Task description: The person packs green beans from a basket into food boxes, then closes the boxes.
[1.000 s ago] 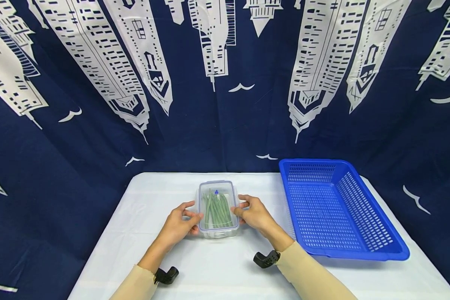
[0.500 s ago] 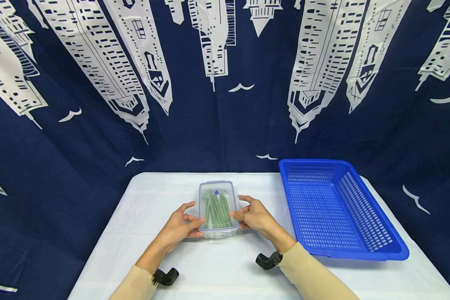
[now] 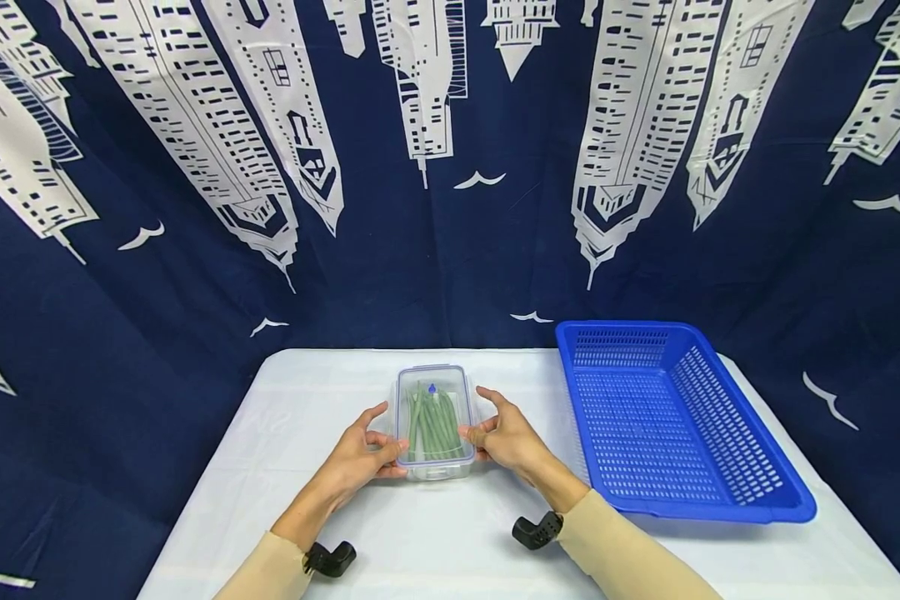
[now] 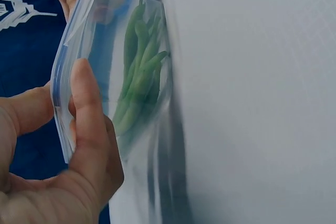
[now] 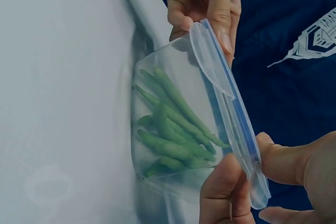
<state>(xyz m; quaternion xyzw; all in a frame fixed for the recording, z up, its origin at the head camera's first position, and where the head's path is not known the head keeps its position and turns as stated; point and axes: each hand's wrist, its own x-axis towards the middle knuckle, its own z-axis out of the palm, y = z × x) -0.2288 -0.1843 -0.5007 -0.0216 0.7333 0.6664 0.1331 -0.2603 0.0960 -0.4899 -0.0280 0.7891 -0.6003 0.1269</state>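
A clear lidded food container (image 3: pixel 435 472) with a blue seal line stands on the white table, long green beans (image 3: pixel 437 421) inside. At its left side my left hand (image 3: pixel 356 457) pinches the lid's edge, thumb on top and fingers beneath; its index finger points away from the box. My right hand (image 3: pixel 512 433) grips the opposite edge in the same way, index finger raised off the side. Seen from the right wrist, a clear latch flap (image 5: pixel 210 66) runs along the lid's rim, and the right thumb (image 5: pixel 286 158) presses on the lid.
A blue perforated plastic basket (image 3: pixel 588 425) stands on the right of the table (image 3: pixel 270 433), partly overhanging its right edge in the head view. Behind the table hangs a navy cloth (image 3: pixel 435 250) printed with white buildings and birds.
My left thumb and fingers have closed in on the container's near left edge. The right index finger has lifted a little off the side. The container has stayed in place.
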